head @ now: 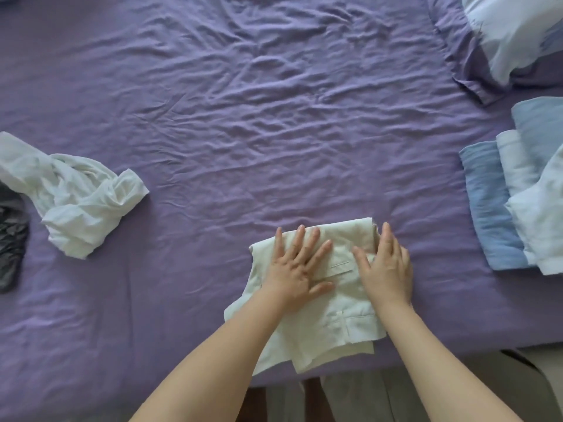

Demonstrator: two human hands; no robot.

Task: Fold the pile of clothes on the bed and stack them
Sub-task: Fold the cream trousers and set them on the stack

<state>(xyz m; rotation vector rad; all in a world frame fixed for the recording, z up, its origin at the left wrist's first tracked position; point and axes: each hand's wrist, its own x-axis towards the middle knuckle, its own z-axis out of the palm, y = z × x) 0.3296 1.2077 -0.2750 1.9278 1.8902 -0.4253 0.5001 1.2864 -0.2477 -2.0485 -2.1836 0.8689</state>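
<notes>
pressing flat, both open hands, left (295, 269) and right (385, 266), held nothing; the folded shorts (323, 327) could spring open if released carelessly.

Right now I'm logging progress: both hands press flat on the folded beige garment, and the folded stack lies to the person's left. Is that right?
Not quite. In the head view both hands, left and right, press the beige garment, but the folded stack lies to the right.
</notes>
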